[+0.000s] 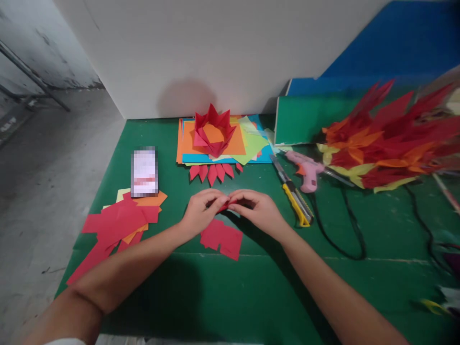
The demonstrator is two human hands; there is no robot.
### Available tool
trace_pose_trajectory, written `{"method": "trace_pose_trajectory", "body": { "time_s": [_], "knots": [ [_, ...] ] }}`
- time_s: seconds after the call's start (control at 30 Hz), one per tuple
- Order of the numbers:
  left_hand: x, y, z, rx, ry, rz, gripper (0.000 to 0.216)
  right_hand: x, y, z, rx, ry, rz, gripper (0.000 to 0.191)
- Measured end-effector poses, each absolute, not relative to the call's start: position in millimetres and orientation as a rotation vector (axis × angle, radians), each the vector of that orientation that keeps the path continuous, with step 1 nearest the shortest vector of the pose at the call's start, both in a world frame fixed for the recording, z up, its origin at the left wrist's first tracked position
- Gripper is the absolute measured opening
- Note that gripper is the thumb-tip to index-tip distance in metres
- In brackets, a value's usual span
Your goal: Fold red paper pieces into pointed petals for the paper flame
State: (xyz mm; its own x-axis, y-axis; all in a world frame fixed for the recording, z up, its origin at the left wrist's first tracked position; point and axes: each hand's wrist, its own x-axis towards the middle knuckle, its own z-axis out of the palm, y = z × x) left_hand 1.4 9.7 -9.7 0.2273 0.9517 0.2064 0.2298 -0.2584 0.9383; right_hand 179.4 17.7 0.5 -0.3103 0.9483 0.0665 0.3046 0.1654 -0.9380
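Both my hands meet at the middle of the green table (161, 278), pinching one small piece of red paper (226, 206) between fingertips and thumbs. My left hand (203, 208) grips its left end, my right hand (257, 208) its right end; the fingers cover most of it. Just below lie flat red paper pieces (224, 239). Beyond my hands is a row of pointed red folded petals (212, 175). Behind them a red folded-paper crown-like ring (215, 136) rests on a stack of coloured paper sheets (187, 143).
At left, a phone (144, 172) lies by scattered red and orange paper (122, 220). A yellow utility knife (296, 206) and pink glue gun (307, 172) with a black cord are at right. Red-orange paper flowers (384, 139) stand farther right. A white board (215, 57) rises behind.
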Motion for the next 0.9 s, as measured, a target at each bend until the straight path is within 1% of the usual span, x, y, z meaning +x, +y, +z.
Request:
{"method": "trace_pose_trajectory", "body": {
  "time_s": [0.1,0.23,0.4,0.53,0.73,0.9],
  "knots": [
    [2.3,10.9,-9.2,1.646,1.129,1.118,0.012,176.1,22.6,1.0,-1.298,-1.623,1.273,0.024],
    [4.9,15.4,-13.1,1.593,1.149,1.187,0.005,173.2,26.1,-5.5,-1.300,-1.509,1.222,0.026],
    [9.1,19.7,-17.5,1.512,1.129,1.205,0.005,175.3,29.4,-13.2,-1.217,-1.406,1.267,0.026],
    [9.4,19.0,-19.0,1.453,1.128,1.185,0.008,179.5,31.3,-12.8,-1.184,-1.401,1.373,0.033],
    [6.6,15.0,-17.8,1.543,1.126,1.170,0.007,180.2,26.3,-8.6,-1.258,-1.467,1.362,0.019],
    [4.1,15.2,-15.3,1.467,1.120,1.177,0.012,177.3,22.4,-9.0,-1.301,-1.417,1.311,0.019]
  ]
}}
